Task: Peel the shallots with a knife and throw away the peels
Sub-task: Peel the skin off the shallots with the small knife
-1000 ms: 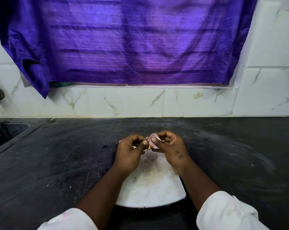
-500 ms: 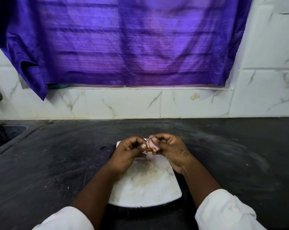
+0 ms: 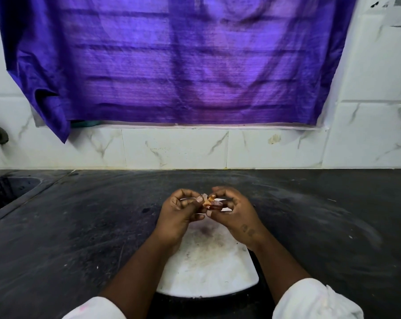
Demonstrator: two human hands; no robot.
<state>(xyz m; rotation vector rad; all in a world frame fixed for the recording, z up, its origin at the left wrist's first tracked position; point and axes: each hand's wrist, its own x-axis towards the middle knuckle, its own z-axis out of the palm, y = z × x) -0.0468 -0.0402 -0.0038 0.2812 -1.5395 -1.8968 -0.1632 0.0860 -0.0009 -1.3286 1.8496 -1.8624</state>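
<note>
Shallot (image 3: pixel 211 203) pinched between left hand (image 3: pixel 180 214) and right hand (image 3: pixel 233 212), above white board's (image 3: pixel 208 270) far edge; bare counter (image 3: pixel 321 226) around.

The cutting board (image 3: pixel 208 272) lies on the surface (image 3: pixel 79 226), at its near edge. Above the board's far end, both hands (image 3: pixel 178 215) (image 3: pixel 236 215) meet around a shallot (image 3: pixel 212 202). A sink (image 3: pixel 8 189) lies far left of the board; a curtain (image 3: pixel 171 65) hangs behind it.

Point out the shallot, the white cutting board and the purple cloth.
shallot (image 3: pixel 210 202): head view, on its peeling skin between both hands.
white cutting board (image 3: pixel 208 272): head view, on its bare middle.
purple cloth (image 3: pixel 171 61): head view, on its centre, hanging above the counter.
</note>
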